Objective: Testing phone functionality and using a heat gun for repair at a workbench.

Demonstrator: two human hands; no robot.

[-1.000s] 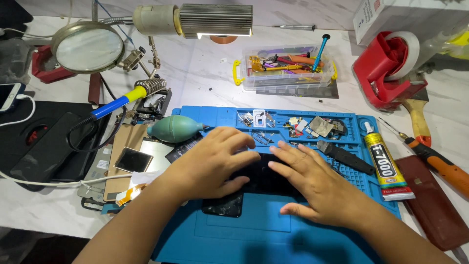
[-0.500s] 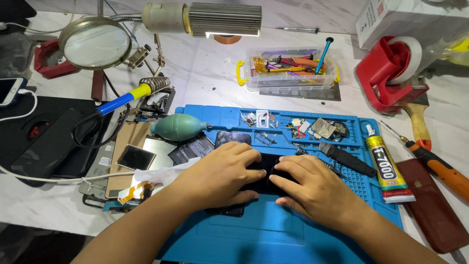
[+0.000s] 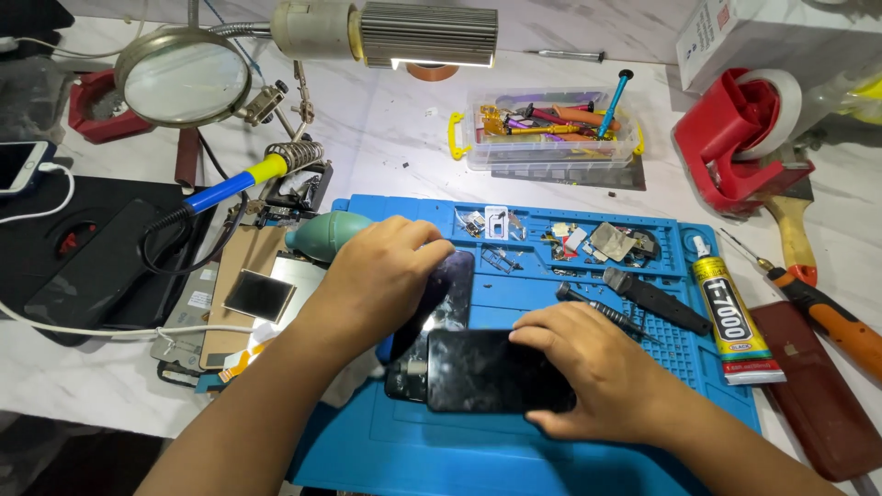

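Observation:
On the blue repair mat lies a black phone body, flat and lengthwise left to right. My right hand grips its right end, thumb under the near edge. My left hand holds a dark glossy screen panel, tilted up on its edge, its lower end meeting the phone's left end. A teal rubber air blower lies just behind my left hand.
Small metal parts and screws fill the mat's rear trays, with black tools beside them. A glue tube, red-handled screwdriver, red tape dispenser, tool box, soldering iron, magnifier and lamp stand around.
Both hands lay flat over the phone before. Now my left hand has lifted the screen panel up and to the left, and my right hand has slid to the phone's right end.

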